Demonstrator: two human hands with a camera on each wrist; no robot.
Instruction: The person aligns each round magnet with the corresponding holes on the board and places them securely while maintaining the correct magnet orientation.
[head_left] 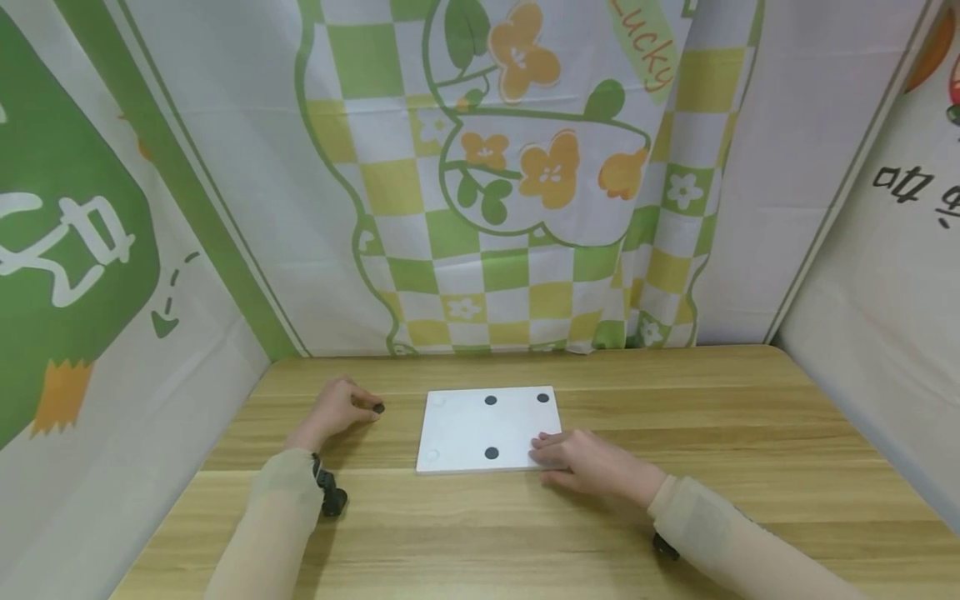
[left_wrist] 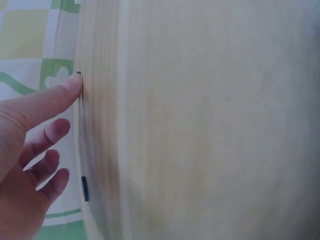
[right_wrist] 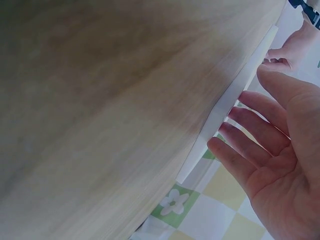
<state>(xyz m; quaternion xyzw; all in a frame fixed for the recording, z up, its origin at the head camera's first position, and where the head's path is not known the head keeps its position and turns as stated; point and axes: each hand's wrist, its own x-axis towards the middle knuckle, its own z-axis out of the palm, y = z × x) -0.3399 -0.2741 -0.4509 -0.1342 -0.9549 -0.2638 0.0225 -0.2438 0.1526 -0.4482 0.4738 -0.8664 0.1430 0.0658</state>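
My left hand (head_left: 341, 410) is to the left of the white board, pinching a small black disc (head_left: 378, 408) close over the wooden table. In the left wrist view the thumb and its tip (left_wrist: 74, 82) overlap a dark edge, while the other fingers are loosely bent. Lower in that view, another thin dark piece (left_wrist: 85, 188) shows at the table. The flat white rectangular board (head_left: 457, 429) bears three visible black discs, one of them at the upper right (head_left: 543, 398), and two pale circles along its left side. My right hand (head_left: 588, 462) rests extended fingers on its lower right corner, hiding that corner.
The wooden table (head_left: 480, 533) reaches back to a hanging checkered cloth (head_left: 487, 275) with flowers. Printed fabric walls (head_left: 247, 350) stand at both sides. Each wrist wears a dark camera, such as the left one (head_left: 330, 492).
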